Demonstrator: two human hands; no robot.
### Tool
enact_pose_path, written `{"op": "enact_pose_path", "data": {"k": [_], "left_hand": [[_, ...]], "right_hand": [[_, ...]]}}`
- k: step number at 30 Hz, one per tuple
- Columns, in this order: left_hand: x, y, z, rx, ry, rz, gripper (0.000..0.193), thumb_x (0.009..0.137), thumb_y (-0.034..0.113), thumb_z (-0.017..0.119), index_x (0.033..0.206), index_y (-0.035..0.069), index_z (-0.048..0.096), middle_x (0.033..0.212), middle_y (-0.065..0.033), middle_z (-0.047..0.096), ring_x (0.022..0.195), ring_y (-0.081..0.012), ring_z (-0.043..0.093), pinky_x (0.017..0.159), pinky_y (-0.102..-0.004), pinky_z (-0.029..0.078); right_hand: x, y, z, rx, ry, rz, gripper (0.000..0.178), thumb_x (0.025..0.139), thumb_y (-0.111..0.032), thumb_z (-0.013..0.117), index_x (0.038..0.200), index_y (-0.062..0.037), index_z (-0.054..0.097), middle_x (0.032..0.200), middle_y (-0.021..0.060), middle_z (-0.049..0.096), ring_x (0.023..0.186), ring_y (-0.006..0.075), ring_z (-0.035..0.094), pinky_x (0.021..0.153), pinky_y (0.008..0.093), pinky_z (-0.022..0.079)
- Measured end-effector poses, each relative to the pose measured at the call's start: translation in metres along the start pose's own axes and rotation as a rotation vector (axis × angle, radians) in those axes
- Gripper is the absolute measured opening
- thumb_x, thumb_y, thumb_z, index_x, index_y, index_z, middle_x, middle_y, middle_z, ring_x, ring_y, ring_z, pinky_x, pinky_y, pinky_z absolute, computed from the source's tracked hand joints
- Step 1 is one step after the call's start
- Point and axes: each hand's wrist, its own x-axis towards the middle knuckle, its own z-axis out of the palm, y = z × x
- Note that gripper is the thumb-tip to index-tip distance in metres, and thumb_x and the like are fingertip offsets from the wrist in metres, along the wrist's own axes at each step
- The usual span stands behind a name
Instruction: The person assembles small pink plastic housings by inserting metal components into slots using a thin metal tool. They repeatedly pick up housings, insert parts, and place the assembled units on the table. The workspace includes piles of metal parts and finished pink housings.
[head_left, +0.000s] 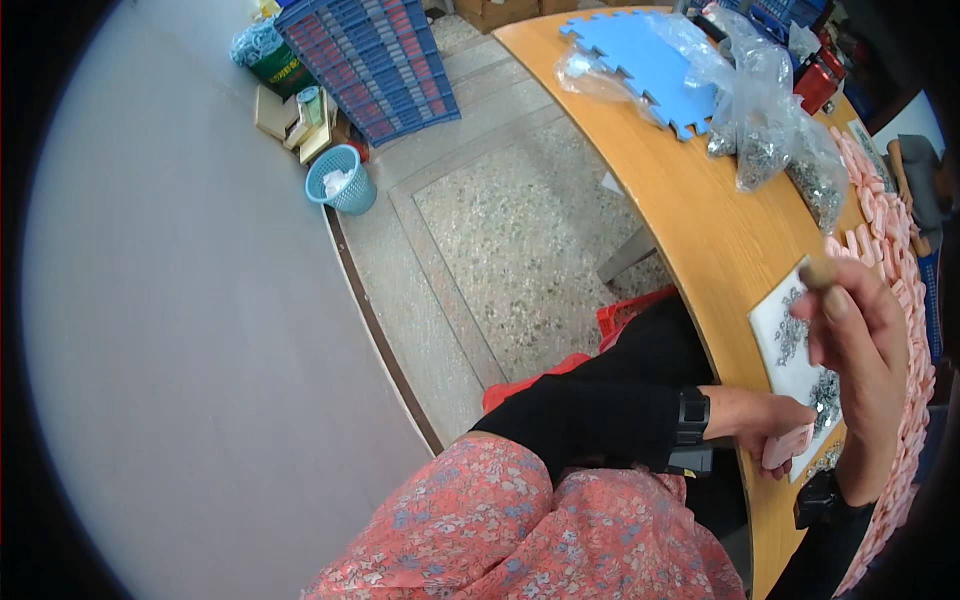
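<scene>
Fingers of the left hand [755, 415] grip one pink piece [789, 446] near four o'clock in the head view; it looks light, stiff and perhaps slippery, best held by its long edges. At three o'clock the right hand [868, 345] is raised, thumb and fingers close together, though I cannot tell whether they hold anything. Beneath lies one white board [789, 376] bearing two heaps of metal parts [793, 330], with pink pieces too many to count [877, 210] beyond and one blue mat [650, 55] at one o'clock.

The table [700, 220] bears 1 blue mat [645, 60], 1 white board [790, 376], bags [755, 110] and pink pieces [882, 212].
</scene>
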Motion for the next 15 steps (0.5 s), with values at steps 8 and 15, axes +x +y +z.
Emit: {"op": "enact_pose_path", "data": {"k": [8, 15], "left_hand": [[0.012, -0.005, -0.006, 0.079, 0.006, -0.041, 0.060, 0.101, 0.050, 0.028, 0.109, -0.004, 0.053, 0.080, -0.0247, 0.062, 0.065, -0.0352, 0.067, 0.053, -0.0464, 0.057], [0.003, -0.004, -0.003, 0.078, -0.009, -0.038, 0.056, 0.104, 0.048, 0.022, 0.108, -0.001, 0.050, 0.079, -0.0234, 0.062, 0.068, -0.0354, 0.067, 0.057, -0.0449, 0.057]], "right_hand": [[-0.096, 0.078, -0.097, -0.184, 0.224, 0.048, 0.026, 0.099, -0.022, 0.055, 0.115, -0.0005, 0.059, 0.083, 0.0032, 0.061, 0.060, 0.0020, 0.046, 0.054, 0.0149, 0.034], [-0.216, 0.156, -0.177, -0.095, 0.653, 0.163, 0.030, 0.101, -0.024, 0.055, 0.122, -0.0037, 0.059, 0.086, -0.0003, 0.058, 0.059, -0.0002, 0.040, 0.049, 0.0152, 0.025]]}}
